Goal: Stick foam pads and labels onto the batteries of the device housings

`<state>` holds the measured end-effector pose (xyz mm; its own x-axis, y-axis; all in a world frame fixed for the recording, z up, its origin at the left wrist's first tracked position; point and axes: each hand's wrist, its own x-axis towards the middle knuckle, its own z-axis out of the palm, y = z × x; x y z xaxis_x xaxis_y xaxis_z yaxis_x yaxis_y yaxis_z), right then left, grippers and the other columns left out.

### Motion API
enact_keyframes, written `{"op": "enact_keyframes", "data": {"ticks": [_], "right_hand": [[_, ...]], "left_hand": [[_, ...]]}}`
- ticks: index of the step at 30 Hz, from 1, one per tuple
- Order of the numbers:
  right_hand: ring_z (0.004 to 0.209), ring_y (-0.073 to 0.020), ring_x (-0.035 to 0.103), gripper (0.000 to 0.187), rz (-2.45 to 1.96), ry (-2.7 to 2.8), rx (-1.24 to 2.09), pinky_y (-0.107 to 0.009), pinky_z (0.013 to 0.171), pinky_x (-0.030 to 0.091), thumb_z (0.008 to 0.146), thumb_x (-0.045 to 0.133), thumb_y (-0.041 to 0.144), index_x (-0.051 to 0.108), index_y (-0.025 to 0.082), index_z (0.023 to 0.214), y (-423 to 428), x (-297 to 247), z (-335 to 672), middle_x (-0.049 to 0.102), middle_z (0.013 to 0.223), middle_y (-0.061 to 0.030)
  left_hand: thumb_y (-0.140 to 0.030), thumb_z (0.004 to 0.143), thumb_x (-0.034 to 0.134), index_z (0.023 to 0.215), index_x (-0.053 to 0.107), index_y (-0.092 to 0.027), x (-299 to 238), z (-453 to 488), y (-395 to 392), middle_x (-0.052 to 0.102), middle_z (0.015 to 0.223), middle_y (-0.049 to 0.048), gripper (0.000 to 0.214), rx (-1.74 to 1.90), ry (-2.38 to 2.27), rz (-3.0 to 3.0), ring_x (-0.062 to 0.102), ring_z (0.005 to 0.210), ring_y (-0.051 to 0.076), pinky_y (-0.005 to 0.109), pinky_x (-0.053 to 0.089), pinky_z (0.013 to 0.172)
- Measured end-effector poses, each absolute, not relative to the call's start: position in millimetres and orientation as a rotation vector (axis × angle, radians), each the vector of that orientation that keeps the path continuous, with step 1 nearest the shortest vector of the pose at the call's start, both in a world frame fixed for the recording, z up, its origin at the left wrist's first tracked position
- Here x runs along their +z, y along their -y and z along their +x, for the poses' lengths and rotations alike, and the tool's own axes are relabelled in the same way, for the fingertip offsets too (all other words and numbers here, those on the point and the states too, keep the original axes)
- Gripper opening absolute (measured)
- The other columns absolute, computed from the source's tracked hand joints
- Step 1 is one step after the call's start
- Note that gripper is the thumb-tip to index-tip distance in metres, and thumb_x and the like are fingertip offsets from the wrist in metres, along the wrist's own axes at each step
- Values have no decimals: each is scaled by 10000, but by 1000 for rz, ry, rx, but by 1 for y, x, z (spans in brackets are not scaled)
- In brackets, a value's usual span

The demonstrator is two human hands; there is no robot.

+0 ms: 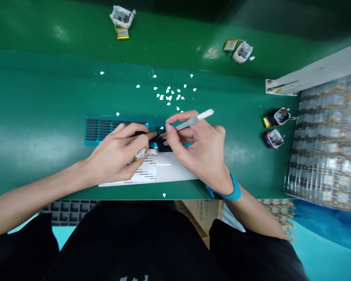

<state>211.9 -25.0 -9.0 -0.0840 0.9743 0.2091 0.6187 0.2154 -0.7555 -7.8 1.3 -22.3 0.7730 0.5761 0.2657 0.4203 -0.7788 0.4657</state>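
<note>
My right hand pinches a pair of metal tweezers, whose pale rear end sticks out up and to the right. Its tips are hidden by the fingers. Close beside it, my left hand has its fingers curled over a small electronic device, mostly hidden, with a whitish part showing below the index finger. A small silver-and-yellow battery rests between the left fingers. Both hands are over a blue film sheet with dark strips. Under them lies a white printed backing sheet.
Small white round stickers are scattered beyond the hands. Open devices with batteries lie at the back left, the back right and the right. Stacked clear trays stand far right, beside a white bracket.
</note>
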Motion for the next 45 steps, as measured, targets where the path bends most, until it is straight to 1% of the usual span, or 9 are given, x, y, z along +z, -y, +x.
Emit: {"op": "enact_keyframes", "data": {"ticks": [8,11,15,20,26,32,38,42,45], "right_hand": [[654,-141,774,107,-1409,1821,633,-215,575,578,1017,615,256,654,182,950,23,-9,214,780,761,9],[626,-135,758,109,-1436,1818,653,-226,575,584,1018,617,277,652,197,953,23,-10,214,774,754,20],[669,-132,767,93,-1425,1750,712,-238,625,627,1021,628,287,671,219,975,22,-7,217,785,818,25],[811,-149,798,103,-1214,2024,689,-265,722,645,1000,694,233,762,235,922,11,5,238,829,1022,23],[935,-172,810,107,-1107,2206,804,-267,820,649,981,714,179,801,207,1037,0,10,255,834,1063,14],[922,-178,814,122,-1083,2242,728,-265,777,649,994,695,179,809,198,1035,-1,5,253,835,1064,0],[827,-155,811,171,-1079,2090,677,-256,712,655,978,705,154,810,215,856,2,2,249,840,988,6],[766,-164,805,209,-1114,1956,609,-285,665,669,961,710,128,807,257,828,5,5,245,837,928,27],[771,-189,812,188,-1143,1862,491,-320,667,689,949,727,128,816,293,930,11,11,242,836,922,30]], "left_hand": [[-162,999,561,986,587,-167,-20,-10,-3,780,1202,132,30,669,-706,2692,694,1164,341,410,493,773],[-130,956,561,943,603,-167,-17,-12,-4,793,1142,133,57,716,-541,2766,711,1065,314,406,488,752],[-83,934,522,888,628,-156,-14,-13,-6,801,1111,142,137,578,-401,2839,709,1076,306,398,497,760],[-87,955,494,1017,653,-142,-15,-12,-6,791,1160,151,179,495,-446,2846,711,1105,304,399,516,795],[-116,955,490,1053,626,-151,-17,-14,-6,781,1153,182,171,487,-495,2785,735,1103,308,406,543,795],[-110,944,482,1011,623,-147,-15,-13,-6,782,1114,175,160,468,-515,2769,741,1093,302,389,527,761],[-98,946,454,1052,665,-97,-12,-13,-7,772,1098,209,236,451,-520,2763,718,1123,312,402,510,769],[-112,935,494,966,668,-153,-12,-13,-6,787,1076,150,181,546,-563,2526,722,1051,291,390,513,755],[-201,942,641,940,698,-195,-6,-9,-4,808,992,80,57,687,-821,2048,726,842,212,333,522,686]]}}
